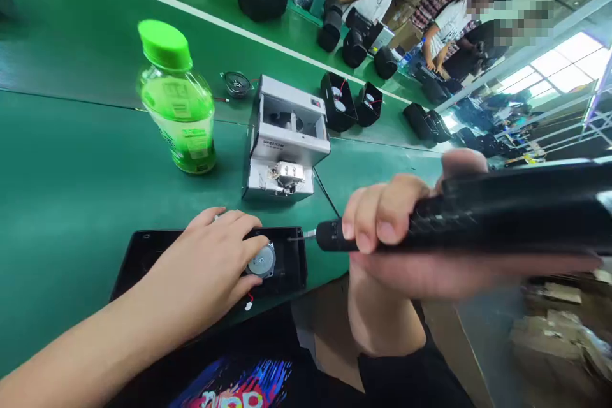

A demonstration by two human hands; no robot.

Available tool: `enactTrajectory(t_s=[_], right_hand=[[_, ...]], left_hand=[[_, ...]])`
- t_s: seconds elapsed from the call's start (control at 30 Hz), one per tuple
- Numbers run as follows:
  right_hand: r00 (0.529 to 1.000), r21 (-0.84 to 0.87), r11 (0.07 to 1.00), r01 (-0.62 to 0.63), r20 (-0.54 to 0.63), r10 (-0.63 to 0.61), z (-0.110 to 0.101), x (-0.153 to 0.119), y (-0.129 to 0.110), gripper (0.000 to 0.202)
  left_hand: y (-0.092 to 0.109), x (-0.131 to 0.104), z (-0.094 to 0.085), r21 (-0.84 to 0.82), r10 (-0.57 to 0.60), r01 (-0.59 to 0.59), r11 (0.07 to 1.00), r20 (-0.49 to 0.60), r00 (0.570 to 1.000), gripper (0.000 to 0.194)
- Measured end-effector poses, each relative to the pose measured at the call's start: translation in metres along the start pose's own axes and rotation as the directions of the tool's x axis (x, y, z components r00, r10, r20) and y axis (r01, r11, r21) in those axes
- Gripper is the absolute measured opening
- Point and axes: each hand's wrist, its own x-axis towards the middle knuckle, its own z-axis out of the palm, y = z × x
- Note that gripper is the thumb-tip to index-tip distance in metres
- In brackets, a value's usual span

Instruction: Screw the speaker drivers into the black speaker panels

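A black open speaker housing [287, 271] lies on the green table near its front edge. Over it rests my left hand [222, 255], fingers curved round a round silver speaker driver [262, 260] that sits in the housing. A red wire with a white plug [248, 306] hangs out beside the thumb. My right hand [392, 223] is wrapped round a black electric screwdriver [335, 236], held level and partly blurred. Its thin bit reaches left to the housing's right end, though the exact contact at the tip cannot be made out.
Beyond my hands stands a white screw feeder machine [287, 134], with a green-capped bottle [182, 102] to its left. A loose speaker [237, 84] and black speaker boxes [338, 102] lie farther back. People work across the table at the upper right.
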Motion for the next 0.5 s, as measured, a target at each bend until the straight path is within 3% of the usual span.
enactTrajectory(t_s=[0.1,0.23,0.5], right_hand=[[0.996,0.002,0.996,-0.084,0.034,0.084,-0.003,-0.029,-0.011,0.069],[0.992,-0.009,0.992,-0.124,0.036,0.124,-0.005,-0.052,0.006,0.077],[0.982,-0.065,0.985,-0.158,0.095,0.164,-0.013,-0.059,0.010,0.078]], left_hand=[[-0.002,0.000,-0.002,0.010,0.031,-0.031,0.999,-0.006,1.000,0.043],[-0.002,-0.001,-0.005,0.101,0.136,-0.127,0.987,-0.084,0.987,0.033],[-0.004,-0.001,-0.005,0.159,0.175,-0.157,0.975,-0.101,0.979,0.027]])
